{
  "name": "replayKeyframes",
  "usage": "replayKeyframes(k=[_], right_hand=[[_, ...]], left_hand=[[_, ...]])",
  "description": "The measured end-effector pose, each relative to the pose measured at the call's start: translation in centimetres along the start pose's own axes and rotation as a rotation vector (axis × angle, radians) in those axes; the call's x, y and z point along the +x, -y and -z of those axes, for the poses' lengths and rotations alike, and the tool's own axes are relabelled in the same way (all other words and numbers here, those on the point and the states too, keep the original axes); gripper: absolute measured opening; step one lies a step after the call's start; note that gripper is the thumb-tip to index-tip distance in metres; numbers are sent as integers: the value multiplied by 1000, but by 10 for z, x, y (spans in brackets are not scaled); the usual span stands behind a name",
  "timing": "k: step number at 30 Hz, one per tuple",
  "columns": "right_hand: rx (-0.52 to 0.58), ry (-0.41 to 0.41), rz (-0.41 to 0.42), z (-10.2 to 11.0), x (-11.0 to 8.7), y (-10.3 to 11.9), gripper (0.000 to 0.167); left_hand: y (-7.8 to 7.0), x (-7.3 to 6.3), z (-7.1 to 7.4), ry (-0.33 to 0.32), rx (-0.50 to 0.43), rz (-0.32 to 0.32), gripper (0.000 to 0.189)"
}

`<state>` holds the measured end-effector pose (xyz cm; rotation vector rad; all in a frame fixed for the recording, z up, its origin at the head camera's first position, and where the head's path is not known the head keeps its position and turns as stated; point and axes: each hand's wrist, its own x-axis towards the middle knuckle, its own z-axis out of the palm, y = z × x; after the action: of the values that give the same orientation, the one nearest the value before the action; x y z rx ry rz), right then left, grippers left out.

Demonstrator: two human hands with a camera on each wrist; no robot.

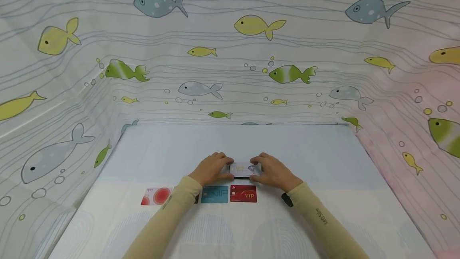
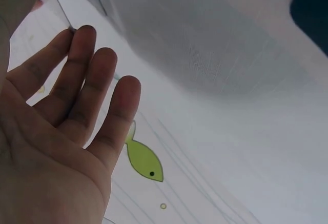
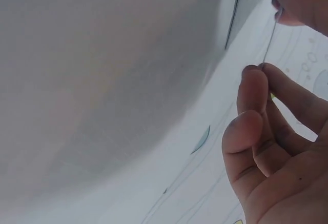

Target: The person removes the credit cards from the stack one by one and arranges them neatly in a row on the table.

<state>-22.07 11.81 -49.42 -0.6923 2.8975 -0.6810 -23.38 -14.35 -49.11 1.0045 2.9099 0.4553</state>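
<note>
A pale VIP card lies level between both hands in the head view, with a dark edge showing just below it. My left hand pinches its left end between thumb and fingers, and my right hand pinches its right end. Edge-on, the card is a thin line between both hands' fingertips in the right wrist view. In the left wrist view, the left hand has its outer fingers loosely extended, and the card is hidden. A dark-edged flat thing shows beyond the card in the right wrist view.
A row of cards lies nearer the person: a white card with red circles, a black card mostly hidden by the left sleeve, a blue card and a red VIP card. Fish-patterned sheeting encloses the pale table.
</note>
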Motion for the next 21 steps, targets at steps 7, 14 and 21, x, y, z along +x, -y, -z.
replayKeyframes(k=[7,14,21], right_hand=[[6,-38,24,4,-3,2,63],[6,-49,55,13,-9,2,61],[-17,-62,86,17,-16,2,60]], left_hand=[[-1,-2,4,-22,25,-21,57],[-13,-7,12,-69,47,-42,57],[-26,-12,19,-66,64,-7,61]])
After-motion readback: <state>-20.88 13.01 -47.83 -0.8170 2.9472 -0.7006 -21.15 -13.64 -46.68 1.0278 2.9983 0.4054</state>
